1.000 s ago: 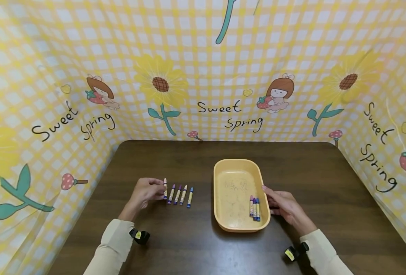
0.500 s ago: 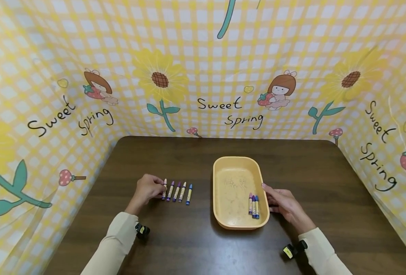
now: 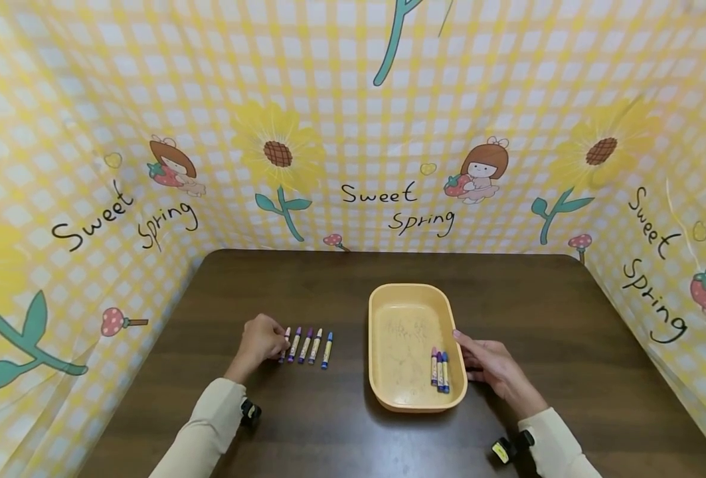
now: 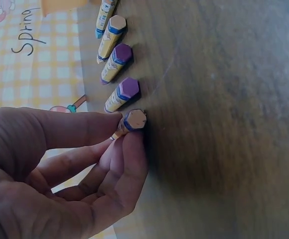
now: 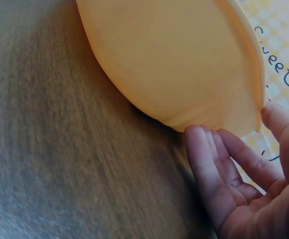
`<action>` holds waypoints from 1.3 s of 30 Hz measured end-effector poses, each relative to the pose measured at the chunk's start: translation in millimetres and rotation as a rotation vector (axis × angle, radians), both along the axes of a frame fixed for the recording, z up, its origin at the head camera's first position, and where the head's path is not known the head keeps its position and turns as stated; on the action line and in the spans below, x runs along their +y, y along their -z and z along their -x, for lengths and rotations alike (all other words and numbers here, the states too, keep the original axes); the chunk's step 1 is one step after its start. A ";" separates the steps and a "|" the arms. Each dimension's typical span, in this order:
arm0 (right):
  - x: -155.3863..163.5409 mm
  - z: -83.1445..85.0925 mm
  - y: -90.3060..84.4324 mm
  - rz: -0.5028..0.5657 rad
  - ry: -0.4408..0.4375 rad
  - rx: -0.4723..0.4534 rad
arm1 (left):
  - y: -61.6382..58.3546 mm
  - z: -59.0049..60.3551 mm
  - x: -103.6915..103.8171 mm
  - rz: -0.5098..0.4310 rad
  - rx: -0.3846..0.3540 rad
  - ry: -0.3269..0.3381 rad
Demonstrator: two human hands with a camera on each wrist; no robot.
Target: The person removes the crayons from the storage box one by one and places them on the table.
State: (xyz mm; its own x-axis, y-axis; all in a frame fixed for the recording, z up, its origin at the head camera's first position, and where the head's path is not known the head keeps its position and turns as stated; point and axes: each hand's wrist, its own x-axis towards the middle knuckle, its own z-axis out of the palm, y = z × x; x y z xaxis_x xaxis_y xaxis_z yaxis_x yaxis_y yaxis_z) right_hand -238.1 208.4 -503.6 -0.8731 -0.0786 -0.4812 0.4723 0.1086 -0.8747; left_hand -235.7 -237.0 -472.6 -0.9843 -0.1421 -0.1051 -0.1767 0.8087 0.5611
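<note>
My left hand [image 3: 263, 342] pinches a pale pink crayon [image 4: 136, 119] between thumb and fingers at the left end of a row of crayons. In line to its right lie a purple crayon [image 3: 295, 345], a darker purple crayon [image 3: 306, 345], a peach crayon [image 3: 315, 346] and a blue crayon [image 3: 327, 350]. My right hand [image 3: 496, 365] touches the right side of a yellow plastic tray [image 3: 400, 362], thumb at the rim and fairly straight fingers against the outer wall. Inside the tray, a pink crayon [image 3: 434, 367], a purple crayon [image 3: 440, 373] and a blue crayon [image 3: 445, 373] lie together.
The dark wooden table [image 3: 305, 431] carries the tray right of its middle. A yellow checked cloth [image 3: 353, 133] printed with flowers surrounds the table at the back and both sides. Each wrist wears a black strap-on camera.
My left hand has brought the pale pink crayon nearer and into line with the row's left end. My right hand stays at the tray. The head view has shifted slightly.
</note>
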 end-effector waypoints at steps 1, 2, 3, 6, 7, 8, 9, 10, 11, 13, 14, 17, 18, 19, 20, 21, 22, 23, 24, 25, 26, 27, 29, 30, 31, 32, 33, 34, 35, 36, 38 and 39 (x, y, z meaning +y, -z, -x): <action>-0.3 -0.4 0.5 0.005 0.000 0.002 | -0.4 0.1 0.0 0.001 -0.006 -0.002; -0.3 -0.5 0.9 0.009 0.001 0.004 | -1.0 0.1 0.0 0.005 -0.007 -0.002; -0.3 -0.4 1.4 0.013 0.001 0.008 | -1.2 0.4 0.0 0.010 -0.008 -0.001; 0.4 0.3 3.0 0.031 0.002 0.023 | -0.1 -0.9 -1.2 0.025 0.021 0.011; 0.6 0.5 3.6 0.035 0.002 0.027 | 0.7 -2.2 -2.0 0.029 0.031 0.009; 0.8 0.6 4.1 0.037 0.003 0.028 | 1.7 -4.0 -2.8 0.037 0.045 0.002; 0.9 0.4 4.8 0.036 -0.001 0.029 | 2.6 -6.2 -3.7 0.032 0.054 -0.010; 1.3 0.1 5.1 0.033 -0.005 0.028 | 4.0 -8.9 -4.6 0.019 0.062 -0.029; 1.6 -0.3 5.3 0.027 -0.008 0.026 | 5.2 -11.7 -5.3 0.000 0.074 -0.053; 1.8 -0.9 5.6 0.018 -0.012 0.024 | 6.3 -17.3 -6.4 -0.060 0.097 -0.103; 1.9 -1.3 5.6 0.013 -0.013 0.022 | 6.4 -19.5 -6.7 -0.093 0.116 -0.118; 2.0 -1.5 5.3 0.012 -0.011 0.024 | 3.6 -24.4 -5.2 -0.194 0.150 -0.144; 2.0 -1.5 5.1 0.014 -0.011 0.027 | 2.1 -25.3 -4.0 -0.219 0.157 -0.145; 2.1 -1.4 4.8 0.016 -0.011 0.030 | 0.0 -25.9 -2.2 -0.243 0.161 -0.144; 2.2 -1.2 4.4 0.020 -0.012 0.033 | -1.6 -25.8 -0.4 -0.272 0.159 -0.139; 2.3 -0.8 4.0 0.023 -0.011 0.037 | -3.9 -26.0 2.1 -0.294 0.151 -0.140; 2.3 -0.5 3.5 0.023 -0.012 0.039 | -6.3 -25.7 4.6 -0.329 0.145 -0.138; 2.2 0.0 3.1 0.023 -0.012 0.041 | -8.8 -25.4 7.3 -0.355 0.136 -0.134; 1.9 0.6 3.0 0.026 -0.011 0.043 | -10.9 -24.4 9.6 -0.380 0.127 -0.129; 2.0 1.0 2.6 0.028 -0.011 0.043 | -11.7 -24.5 12.6 -0.417 0.117 -0.128; 2.0 1.3 2.3 0.028 -0.011 0.043 | -12.7 -24.4 15.6 -0.458 0.106 -0.125; 1.8 1.7 2.1 0.027 -0.008 0.041 | -14.0 -24.6 18.7 -0.489 0.096 -0.125; 1.1 2.3 2.2 0.031 -0.005 0.040 | -16.5 -24.3 24.6 -0.544 0.086 -0.117; 0.7 2.5 2.3 0.034 -0.006 0.040 | -17.8 -24.1 28.0 -0.577 0.086 -0.113; 0.3 2.5 2.1 0.037 -0.007 0.038 | -19.4 -24.1 31.7 -0.606 0.087 -0.109; 0.0 2.3 1.8 0.036 -0.006 0.037 | -20.6 -24.2 35.1 -0.633 0.090 -0.101; -0.2 2.3 1.4 0.036 -0.006 0.033 | -21.5 -24.0 38.6 -0.654 0.095 -0.093; -0.2 2.2 1.1 0.035 -0.010 0.032 | -22.2 -23.9 42.2 -0.673 0.100 -0.086; -0.1 2.1 0.8 0.035 -0.010 0.029 | -22.4 -23.7 45.8 -0.695 0.102 -0.082; 0.0 2.0 0.3 0.036 -0.011 0.026 | -22.6 -23.6 49.2 -0.723 0.106 -0.074; 0.5 2.0 -0.6 0.037 -0.005 0.022 | -21.9 -23.3 56.0 -0.765 0.110 -0.064; 0.8 2.0 -0.9 0.036 -0.004 0.021 | -21.6 -23.1 59.4 -0.779 0.112 -0.063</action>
State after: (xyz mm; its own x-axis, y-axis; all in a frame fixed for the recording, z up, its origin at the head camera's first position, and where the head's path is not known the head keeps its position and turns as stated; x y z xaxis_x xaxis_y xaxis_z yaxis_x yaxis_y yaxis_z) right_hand -240.1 209.2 -502.7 -0.8825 -0.0990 -0.4597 0.4537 0.0785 -0.8877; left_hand -212.5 -177.6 -451.0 -0.9874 -0.1238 -0.0983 -0.1182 0.1660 0.9790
